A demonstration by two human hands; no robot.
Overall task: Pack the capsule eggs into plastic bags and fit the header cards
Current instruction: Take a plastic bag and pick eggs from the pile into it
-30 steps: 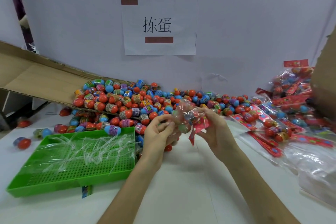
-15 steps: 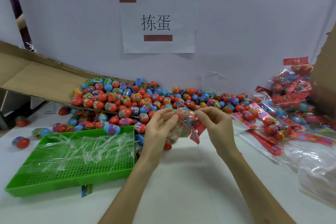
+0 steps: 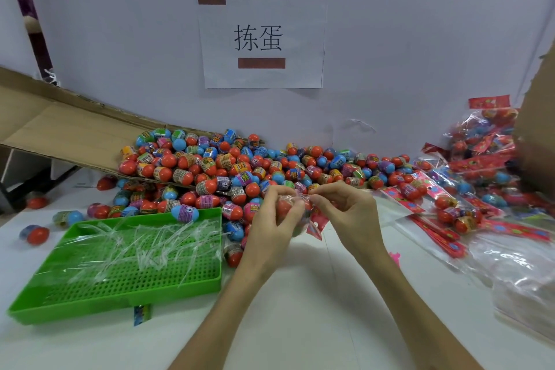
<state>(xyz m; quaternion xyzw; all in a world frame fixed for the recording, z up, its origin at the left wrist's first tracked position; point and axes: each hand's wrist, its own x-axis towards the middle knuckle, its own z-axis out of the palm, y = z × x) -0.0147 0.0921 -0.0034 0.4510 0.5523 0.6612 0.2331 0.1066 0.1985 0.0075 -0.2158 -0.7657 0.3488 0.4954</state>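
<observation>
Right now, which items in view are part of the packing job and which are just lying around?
In the job: left hand and right hand holding the bag; red card; egg pile; packed bags; empty bags.
Lying about: green tray; paper sign; cardboard box; stray egg.

A white sheet (image 3: 264, 39) on the wall (image 3: 120, 39) bears two black printed characters, 拣蛋. Print on the eggs (image 3: 210, 165) and cards (image 3: 489, 101) is too blurred to read.
</observation>
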